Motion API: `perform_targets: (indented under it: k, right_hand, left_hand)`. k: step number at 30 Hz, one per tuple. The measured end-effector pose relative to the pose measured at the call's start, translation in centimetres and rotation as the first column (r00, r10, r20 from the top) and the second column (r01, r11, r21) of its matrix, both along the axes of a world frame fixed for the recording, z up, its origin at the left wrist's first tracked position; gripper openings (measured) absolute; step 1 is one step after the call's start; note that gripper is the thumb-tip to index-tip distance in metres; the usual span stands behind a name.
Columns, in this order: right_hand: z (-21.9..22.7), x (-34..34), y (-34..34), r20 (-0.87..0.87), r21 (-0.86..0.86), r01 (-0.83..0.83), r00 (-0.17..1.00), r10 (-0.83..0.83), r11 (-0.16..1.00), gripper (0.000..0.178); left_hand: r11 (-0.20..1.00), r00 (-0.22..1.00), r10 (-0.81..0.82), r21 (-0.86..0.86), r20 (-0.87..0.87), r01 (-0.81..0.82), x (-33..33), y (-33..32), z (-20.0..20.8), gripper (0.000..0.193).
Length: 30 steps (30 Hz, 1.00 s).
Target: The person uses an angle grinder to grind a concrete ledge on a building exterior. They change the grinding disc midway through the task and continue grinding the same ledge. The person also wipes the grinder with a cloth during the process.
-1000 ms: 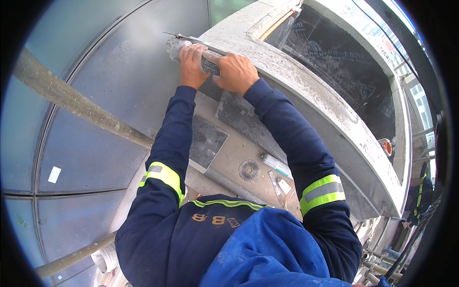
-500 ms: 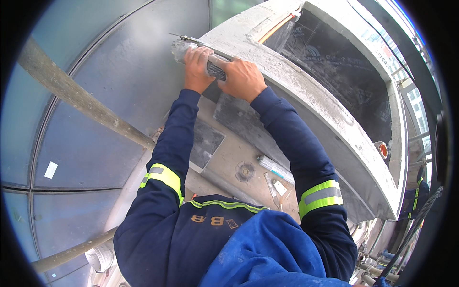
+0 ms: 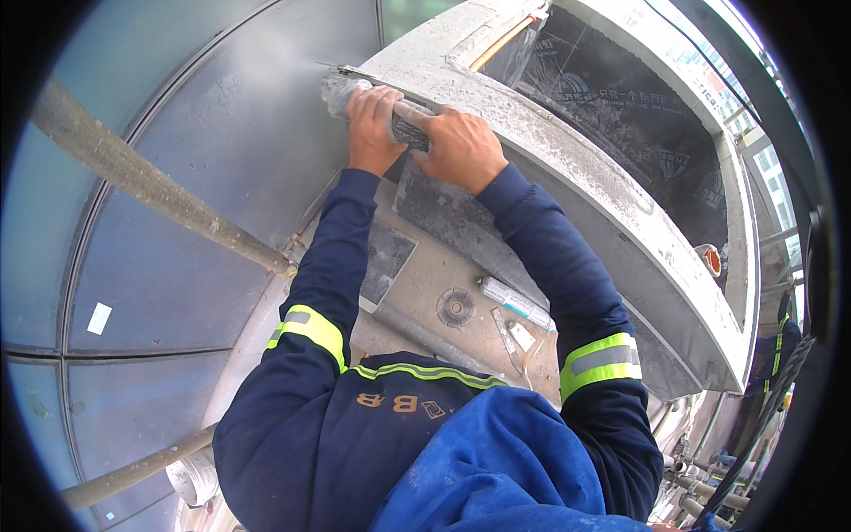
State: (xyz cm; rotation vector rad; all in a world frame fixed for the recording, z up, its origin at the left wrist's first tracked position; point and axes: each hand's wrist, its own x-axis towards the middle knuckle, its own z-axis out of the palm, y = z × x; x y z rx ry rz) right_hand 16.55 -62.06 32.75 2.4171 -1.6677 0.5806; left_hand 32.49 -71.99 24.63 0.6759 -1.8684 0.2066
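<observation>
- The left hand (image 3: 372, 129) is wrapped around the front part of a grey tube (image 3: 355, 89), which looks like a sealant cartridge, dusty and worn.
- The right hand (image 3: 461, 146) is clamped on the back part of the same tube, just behind the left hand; the two hands are almost touching.
- The tube lies against the upper end of the curved concrete ledge (image 3: 567, 186), and its thin nozzle (image 3: 332, 66) points to the left, at the seam where the ledge meets the glass panel (image 3: 204, 177).
- Both sleeves are dark blue with yellow reflective bands, and the arms are stretched far out from the body.
- A grey pole (image 3: 151, 191) crosses the glass on the left side. Below the arms, on the dusty metal surface, lies a second cartridge (image 3: 514, 303) beside a round fitting (image 3: 456, 308).
- Risk: the person seems to work at height with arms fully extended, so if one hand slips on the dusty tube, it can fall over the edge of the ledge.
- Risk: uneven pressure from the two hands can push the nozzle off the seam, and the material would smear on the glass.
- Risk: the loose cartridge below can roll away, because the surface there looks sloped.
</observation>
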Motion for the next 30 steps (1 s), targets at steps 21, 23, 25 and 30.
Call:
perform_targets:
  k: [21, 23, 25, 30]
  right_hand:
    - [-0.4, 0.2, -0.9, 0.01, -0.03, -0.015, 1.0, 0.016, 0.999, 0.071]
    - [-0.6, 0.3, -1.2, 0.008, -0.035, -0.02, 1.0, 0.02, 0.999, 0.071]
    - [-0.7, 0.4, -1.5, 0.003, -0.045, -0.029, 1.0, 0.029, 0.999, 0.071]
    - [-0.7, 0.5, -2.1, 0.006, -0.032, -0.03, 1.0, 0.03, 0.999, 0.071]
  left_hand:
    - [1.0, 1.0, 0.014, 0.0, 0.001, -0.014, 0.1, -0.7, -0.2, 0.075]
    - [0.999, 1.0, 0.027, -0.021, 0.002, -0.027, 0.3, -1.1, -0.5, 0.074]
    - [0.999, 0.999, 0.033, -0.026, 0.005, -0.032, 0.5, -1.4, -0.6, 0.072]
    - [0.999, 0.999, 0.036, -0.019, 0.005, -0.036, 0.8, -1.9, -0.6, 0.072]
